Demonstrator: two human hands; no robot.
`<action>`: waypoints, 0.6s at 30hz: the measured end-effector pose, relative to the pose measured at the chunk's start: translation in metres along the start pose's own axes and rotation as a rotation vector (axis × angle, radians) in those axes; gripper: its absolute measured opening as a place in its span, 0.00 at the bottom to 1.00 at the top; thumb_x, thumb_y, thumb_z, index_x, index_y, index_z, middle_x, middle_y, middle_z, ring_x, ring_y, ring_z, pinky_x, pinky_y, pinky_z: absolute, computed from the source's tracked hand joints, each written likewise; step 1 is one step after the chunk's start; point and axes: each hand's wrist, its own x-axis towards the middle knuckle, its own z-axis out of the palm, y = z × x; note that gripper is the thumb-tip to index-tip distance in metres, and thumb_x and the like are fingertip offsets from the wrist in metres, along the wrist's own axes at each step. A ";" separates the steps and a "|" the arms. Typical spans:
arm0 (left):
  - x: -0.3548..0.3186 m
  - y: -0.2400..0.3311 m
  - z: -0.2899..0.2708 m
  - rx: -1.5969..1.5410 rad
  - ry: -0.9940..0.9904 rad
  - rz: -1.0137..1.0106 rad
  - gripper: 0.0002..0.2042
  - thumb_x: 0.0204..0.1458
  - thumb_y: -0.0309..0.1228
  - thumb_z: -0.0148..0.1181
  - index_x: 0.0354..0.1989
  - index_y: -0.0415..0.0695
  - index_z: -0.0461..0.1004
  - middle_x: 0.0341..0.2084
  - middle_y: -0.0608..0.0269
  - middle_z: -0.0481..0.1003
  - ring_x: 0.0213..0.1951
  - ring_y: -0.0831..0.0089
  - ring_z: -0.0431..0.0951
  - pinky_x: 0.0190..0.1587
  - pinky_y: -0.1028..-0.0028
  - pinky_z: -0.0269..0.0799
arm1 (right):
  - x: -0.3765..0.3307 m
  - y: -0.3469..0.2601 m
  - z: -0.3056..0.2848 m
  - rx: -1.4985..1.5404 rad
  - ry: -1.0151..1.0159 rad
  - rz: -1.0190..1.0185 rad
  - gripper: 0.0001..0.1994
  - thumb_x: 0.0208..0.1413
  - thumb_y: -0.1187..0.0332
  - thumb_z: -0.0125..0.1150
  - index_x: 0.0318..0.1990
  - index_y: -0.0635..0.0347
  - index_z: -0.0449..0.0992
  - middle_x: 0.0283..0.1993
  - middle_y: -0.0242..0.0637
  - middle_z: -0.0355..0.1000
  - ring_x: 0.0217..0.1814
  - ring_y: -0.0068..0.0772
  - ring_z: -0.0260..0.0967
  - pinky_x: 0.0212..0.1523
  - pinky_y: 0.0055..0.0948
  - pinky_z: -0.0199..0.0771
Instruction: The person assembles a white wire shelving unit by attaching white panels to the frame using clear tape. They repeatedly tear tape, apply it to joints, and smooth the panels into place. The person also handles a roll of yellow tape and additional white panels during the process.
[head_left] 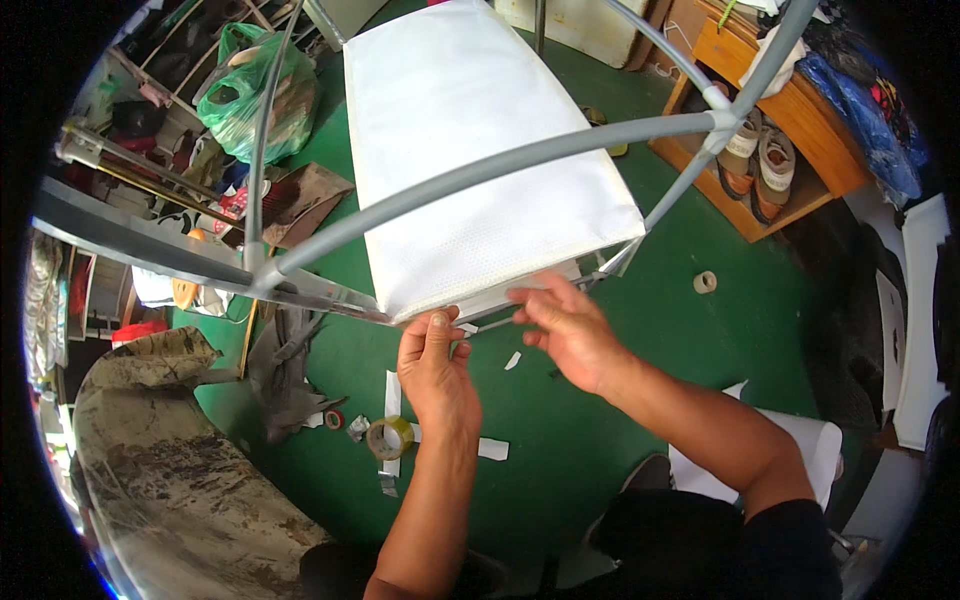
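Note:
A white sheet [480, 110] with a bordered, dotted near edge is stretched flat across a frame of grey tubes [520, 155]. My left hand [438, 372] is closed in a pinch at the near edge of the sheet, left of its middle. Exactly what lies between thumb and finger is partly hidden. A little to the right, my right hand [572, 332] hovers by the same edge with fingers apart and slightly blurred; nothing shows in it. Below the sheet's edge, a thin lower bar [495, 324] of the frame runs between the hands.
On the green floor lie a yellowish tape roll [389, 438], white paper strips [493, 449] and a small pale roll [705, 282]. A stained chair [170, 450] stands left, a wooden cabinet [800, 100] with shoes back right. A green plastic bag [262, 95] sits back left.

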 end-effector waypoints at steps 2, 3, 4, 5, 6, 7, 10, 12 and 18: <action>-0.001 0.002 -0.002 0.014 -0.013 -0.039 0.05 0.60 0.32 0.66 0.40 0.48 0.78 0.41 0.65 0.80 0.36 0.82 0.74 0.40 0.77 0.68 | -0.012 0.009 0.017 -0.122 -0.072 0.068 0.27 0.62 0.64 0.66 0.67 0.58 0.67 0.61 0.35 0.73 0.53 0.23 0.70 0.48 0.27 0.70; -0.003 0.004 0.001 0.036 -0.006 -0.059 0.05 0.60 0.32 0.66 0.41 0.47 0.79 0.39 0.68 0.79 0.35 0.82 0.73 0.39 0.77 0.67 | -0.014 0.013 0.022 -0.119 -0.079 0.078 0.25 0.63 0.66 0.65 0.65 0.57 0.68 0.62 0.37 0.71 0.57 0.28 0.70 0.52 0.32 0.70; -0.005 0.005 -0.001 0.049 -0.020 -0.082 0.05 0.60 0.32 0.66 0.41 0.47 0.79 0.38 0.69 0.79 0.35 0.83 0.73 0.38 0.77 0.66 | -0.015 0.020 0.027 -0.050 -0.027 0.036 0.24 0.62 0.66 0.66 0.64 0.57 0.69 0.61 0.35 0.73 0.55 0.25 0.70 0.51 0.30 0.70; -0.004 0.007 -0.002 0.064 -0.038 -0.091 0.05 0.60 0.32 0.66 0.41 0.47 0.79 0.37 0.70 0.78 0.35 0.83 0.72 0.38 0.77 0.66 | -0.012 0.026 0.035 0.022 0.013 -0.016 0.23 0.62 0.65 0.66 0.63 0.57 0.71 0.59 0.34 0.74 0.54 0.23 0.70 0.50 0.28 0.69; -0.003 0.010 -0.004 0.082 -0.053 -0.098 0.05 0.60 0.32 0.66 0.41 0.47 0.79 0.36 0.71 0.77 0.35 0.83 0.72 0.38 0.77 0.66 | -0.009 0.034 0.042 0.098 0.051 -0.064 0.21 0.62 0.65 0.66 0.62 0.57 0.73 0.57 0.33 0.76 0.52 0.21 0.70 0.49 0.27 0.69; -0.003 0.014 -0.005 0.103 -0.041 -0.118 0.05 0.60 0.32 0.65 0.41 0.46 0.79 0.33 0.73 0.76 0.34 0.83 0.71 0.38 0.77 0.65 | -0.007 0.042 0.048 0.186 0.079 -0.114 0.16 0.62 0.66 0.66 0.56 0.55 0.76 0.52 0.32 0.78 0.51 0.23 0.71 0.49 0.28 0.69; -0.001 0.021 -0.009 0.141 -0.094 -0.164 0.07 0.62 0.32 0.64 0.45 0.46 0.77 0.35 0.71 0.76 0.36 0.81 0.71 0.40 0.75 0.65 | -0.001 0.068 0.064 0.469 0.167 -0.252 0.13 0.62 0.67 0.66 0.53 0.55 0.78 0.49 0.31 0.79 0.51 0.25 0.72 0.50 0.29 0.69; -0.001 0.027 -0.009 0.169 -0.121 -0.172 0.07 0.63 0.32 0.63 0.45 0.45 0.76 0.34 0.71 0.75 0.36 0.80 0.71 0.40 0.75 0.65 | 0.002 0.079 0.079 0.565 0.185 -0.323 0.12 0.63 0.68 0.66 0.51 0.56 0.77 0.48 0.33 0.78 0.51 0.27 0.72 0.51 0.30 0.70; 0.006 0.035 -0.018 0.245 -0.206 -0.175 0.06 0.63 0.31 0.62 0.43 0.44 0.77 0.34 0.71 0.75 0.35 0.79 0.71 0.39 0.74 0.68 | 0.012 0.086 0.117 0.701 0.229 -0.408 0.10 0.63 0.68 0.65 0.50 0.59 0.76 0.45 0.34 0.76 0.44 0.27 0.72 0.43 0.26 0.74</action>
